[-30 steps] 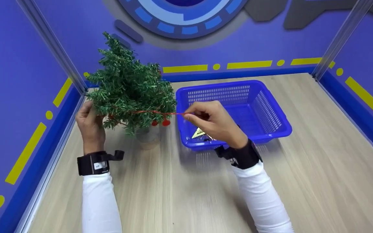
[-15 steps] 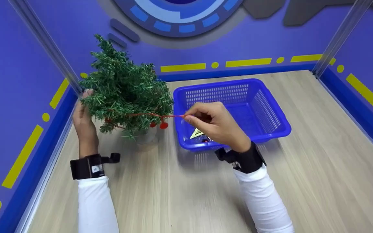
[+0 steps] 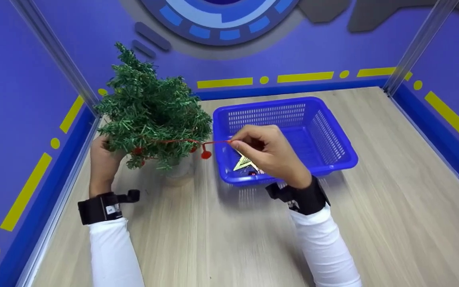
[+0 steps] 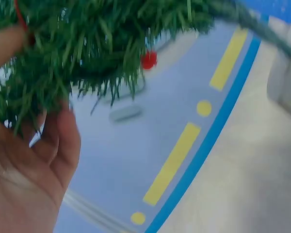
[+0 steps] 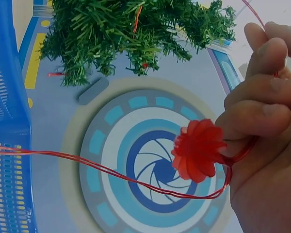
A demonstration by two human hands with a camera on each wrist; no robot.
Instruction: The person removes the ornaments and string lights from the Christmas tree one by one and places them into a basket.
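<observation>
A small artificial Christmas tree (image 3: pixel 153 107) stands on the left of the table in a clear base. A red string garland (image 3: pixel 177 140) with red ornaments crosses its lower branches. My right hand (image 3: pixel 271 153) pinches this string between thumb and fingertips, drawn out to the tree's right. In the right wrist view a ribbed red ornament (image 5: pixel 199 150) hangs beside the curled fingers, and more string trails left. My left hand (image 3: pixel 106 163) is at the tree's lower left, partly behind branches. In the left wrist view its thumb touches the red string (image 4: pixel 20 14); its grip is partly hidden.
A blue plastic basket (image 3: pixel 335 163) stands behind and under my right hand. Inside it lie a gold star (image 3: pixel 242 162) and a small shiny red item. Blue walls enclose the wooden table (image 3: pixel 221 239) at the back and sides.
My left hand has moved down and bent in under the branches at the tree's left. The tree leans or shifts slightly left. My right hand keeps its pinch, moving slightly right.
</observation>
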